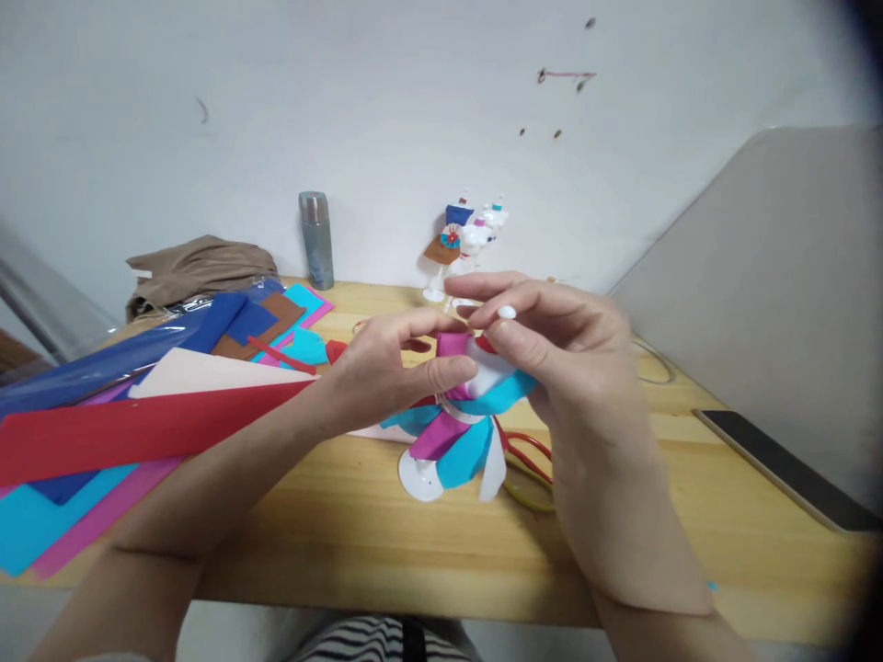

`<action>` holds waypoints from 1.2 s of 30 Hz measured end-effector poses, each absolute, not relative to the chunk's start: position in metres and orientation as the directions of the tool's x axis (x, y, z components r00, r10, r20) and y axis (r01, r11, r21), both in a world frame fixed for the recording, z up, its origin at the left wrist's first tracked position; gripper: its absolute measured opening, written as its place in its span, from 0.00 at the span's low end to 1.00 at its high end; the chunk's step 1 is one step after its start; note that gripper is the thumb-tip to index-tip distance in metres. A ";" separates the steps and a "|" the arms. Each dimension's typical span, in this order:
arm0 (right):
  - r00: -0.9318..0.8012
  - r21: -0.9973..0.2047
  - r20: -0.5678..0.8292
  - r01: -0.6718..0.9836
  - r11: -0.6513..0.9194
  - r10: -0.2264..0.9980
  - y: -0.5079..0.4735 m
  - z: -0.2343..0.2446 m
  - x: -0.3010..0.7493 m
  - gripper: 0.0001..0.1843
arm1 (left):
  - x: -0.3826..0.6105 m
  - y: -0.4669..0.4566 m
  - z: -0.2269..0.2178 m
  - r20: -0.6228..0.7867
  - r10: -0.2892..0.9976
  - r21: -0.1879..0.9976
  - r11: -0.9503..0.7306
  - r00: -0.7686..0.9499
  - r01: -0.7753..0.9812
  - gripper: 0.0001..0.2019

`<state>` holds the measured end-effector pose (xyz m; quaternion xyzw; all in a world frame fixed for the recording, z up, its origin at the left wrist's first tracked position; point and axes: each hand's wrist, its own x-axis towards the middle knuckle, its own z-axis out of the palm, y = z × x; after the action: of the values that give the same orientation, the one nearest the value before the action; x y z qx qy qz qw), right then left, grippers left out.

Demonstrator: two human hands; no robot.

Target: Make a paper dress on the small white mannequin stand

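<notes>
A miniature dress form [488, 370] with a white round base [419, 480] stands upright on the wooden table. Magenta, turquoise and white strips [464, 456] hang from its waist like a skirt, and more strips wrap its upper part. My left hand [390, 368] grips the form's left side, thumb in front over the magenta strip, fingers behind. My right hand [576, 354] closes on the upper right side, thumb near the white neck knob [507, 313] and a red piece. Its fingertips are partly hidden. Red and yellow scissor handles [530, 469] lie behind my right wrist.
Coloured sheets [158, 418] cover the table's left side. A bunched brown cloth [207, 267], a grey flask [315, 241] and several dressed miniature forms [455, 230] stand along the wall. A phone [779, 464] lies at right beside a pale panel [773, 303].
</notes>
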<state>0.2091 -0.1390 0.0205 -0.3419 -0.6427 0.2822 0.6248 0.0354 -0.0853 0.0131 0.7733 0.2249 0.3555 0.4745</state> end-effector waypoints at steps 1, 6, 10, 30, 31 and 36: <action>0.013 -0.783 0.618 0.102 0.614 0.786 -0.140 0.022 0.211 0.02 | 0.035 -0.085 0.014 0.339 0.688 0.896 -0.443 0.642 0.001 0.17; 0.071 -0.764 0.636 0.201 0.613 0.769 -0.140 0.026 0.230 0.01 | 0.030 -0.076 0.020 0.367 0.731 0.890 -0.456 0.576 0.012 0.17; 0.154 -0.834 0.547 0.181 0.521 0.823 -0.127 0.024 0.238 0.05 | 0.031 -0.060 0.016 0.330 0.764 0.891 -0.446 0.554 0.086 0.15; 0.202 -0.835 0.548 0.183 0.519 0.811 -0.112 0.017 0.247 0.11 | 0.055 -0.058 -0.025 0.232 0.557 0.938 -0.347 0.797 -0.030 0.23; 0.207 -0.838 0.545 0.164 0.521 0.812 -0.113 0.017 0.246 0.11 | 0.055 -0.059 -0.024 0.234 0.551 0.930 -0.368 0.801 -0.018 0.22; 0.205 -0.838 0.544 0.093 0.537 0.813 -0.114 0.020 0.241 0.08 | 0.053 -0.062 -0.019 0.236 0.522 0.929 -0.369 0.820 -0.032 0.18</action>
<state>0.2413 -0.1144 0.0195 -0.3981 -0.5695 0.2701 0.6665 0.0529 -0.0616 -0.0187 0.7866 0.1556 0.2566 0.5396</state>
